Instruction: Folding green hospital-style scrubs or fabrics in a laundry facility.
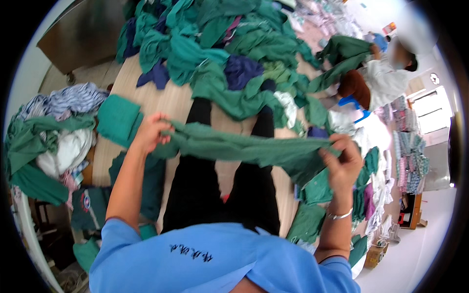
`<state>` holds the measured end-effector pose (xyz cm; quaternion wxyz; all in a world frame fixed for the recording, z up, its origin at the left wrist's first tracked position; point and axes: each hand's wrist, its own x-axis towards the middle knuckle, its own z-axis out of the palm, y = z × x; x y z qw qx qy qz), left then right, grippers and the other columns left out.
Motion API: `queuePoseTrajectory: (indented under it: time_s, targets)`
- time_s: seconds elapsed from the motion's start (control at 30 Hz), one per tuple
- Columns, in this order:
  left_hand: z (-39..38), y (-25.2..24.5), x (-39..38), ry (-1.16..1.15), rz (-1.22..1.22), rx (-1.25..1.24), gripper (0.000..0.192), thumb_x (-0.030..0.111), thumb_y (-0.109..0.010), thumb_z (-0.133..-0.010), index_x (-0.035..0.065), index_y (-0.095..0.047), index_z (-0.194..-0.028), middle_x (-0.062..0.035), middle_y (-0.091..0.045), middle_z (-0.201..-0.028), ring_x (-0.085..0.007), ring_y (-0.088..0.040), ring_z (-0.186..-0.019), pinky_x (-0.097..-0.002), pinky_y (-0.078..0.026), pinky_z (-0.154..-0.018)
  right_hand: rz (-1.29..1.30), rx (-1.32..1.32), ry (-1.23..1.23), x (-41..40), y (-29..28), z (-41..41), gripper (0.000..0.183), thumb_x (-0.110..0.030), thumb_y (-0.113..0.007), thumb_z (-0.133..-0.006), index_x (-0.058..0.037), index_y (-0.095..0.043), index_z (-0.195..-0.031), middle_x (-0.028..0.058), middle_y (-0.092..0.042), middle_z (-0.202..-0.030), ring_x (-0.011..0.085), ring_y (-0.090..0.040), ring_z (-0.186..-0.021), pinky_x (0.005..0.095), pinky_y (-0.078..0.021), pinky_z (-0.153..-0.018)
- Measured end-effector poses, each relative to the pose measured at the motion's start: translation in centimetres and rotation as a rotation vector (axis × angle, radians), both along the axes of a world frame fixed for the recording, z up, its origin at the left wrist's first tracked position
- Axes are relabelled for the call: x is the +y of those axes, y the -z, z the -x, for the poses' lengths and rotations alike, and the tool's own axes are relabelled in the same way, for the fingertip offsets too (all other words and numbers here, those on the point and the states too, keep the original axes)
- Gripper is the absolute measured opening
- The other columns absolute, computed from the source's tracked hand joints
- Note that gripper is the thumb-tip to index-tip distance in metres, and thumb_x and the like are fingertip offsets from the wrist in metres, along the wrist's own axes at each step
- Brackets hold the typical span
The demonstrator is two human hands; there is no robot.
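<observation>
A green cloth garment (238, 146) is stretched sideways above my black-trousered legs (198, 186). My left hand (154, 132) pinches one end of it, and my right hand (341, 155) grips the other. Its lower edge droops near the right hand; which part of the garment this is I cannot tell. Just beside my left hand lies a folded teal-green cloth (119, 119) on the light wood surface (128, 80). Past my feet rises a large heap of green and teal garments (256, 47), with a dark blue cloth (242, 71) among them.
At the left is a pile of striped, green and white cloths (58, 139). A co-worker (384, 80) sits at the upper right, handling a green cloth (344, 55). Folded green cloths (307, 221) lie by my right thigh. Stacked checked fabrics (410, 161) stand at the far right.
</observation>
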<state>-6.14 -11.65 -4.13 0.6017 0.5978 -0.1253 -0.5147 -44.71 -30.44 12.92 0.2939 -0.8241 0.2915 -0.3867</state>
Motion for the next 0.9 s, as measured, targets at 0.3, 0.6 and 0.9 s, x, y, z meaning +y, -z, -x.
queuePoseTrajectory:
  time_s: [0.3, 0.6, 0.9]
  targets:
    - [-1.6, -8.1, 0.8, 0.155, 0.38, -0.328, 0.037, -0.002, -0.065, -0.075, -0.0042, -0.054, -0.111, -0.0088, -0.062, -0.092, -0.0125, -0.06, -0.072, -0.024, -0.05, -0.065, -0.356, -0.114, -0.048, -3.9, 0.7, 1.9, 0.019, 0.007, -0.067, -0.072, -0.0029, -0.054, -0.08, 0.008, -0.059, -0.094, 0.0135, -0.055, -0.082, 0.0271, -0.0455, -0.077]
    - [-4.0, -10.5, -1.3, 0.046, -0.083, -0.892, 0.013, 0.009, -0.066, -0.079, 0.0005, -0.063, -0.089, -0.0025, -0.061, -0.071, -0.0095, -0.055, -0.054, -0.0231, -0.043, -0.047, -0.56, -0.113, -0.021, -8.8, 4.5, -3.0, 0.028, 0.005, -0.062, -0.075, -0.0024, -0.06, -0.102, 0.0021, -0.061, -0.09, 0.0107, -0.057, -0.08, 0.0227, -0.046, -0.074]
    - [-2.4, -9.2, 4.9, -0.049, -0.064, -1.851, 0.015, 0.01, -0.07, -0.074, 0.0035, -0.063, -0.086, -0.0128, -0.056, -0.072, -0.0287, -0.057, -0.065, -0.0357, -0.045, -0.058, 0.341, 0.097, -0.079, -7.9, 6.4, -3.0, 0.021, 0.012, -0.056, -0.066, -0.0001, -0.062, -0.083, 0.0086, -0.06, -0.081, 0.0217, -0.058, -0.08, 0.0284, -0.0455, -0.072]
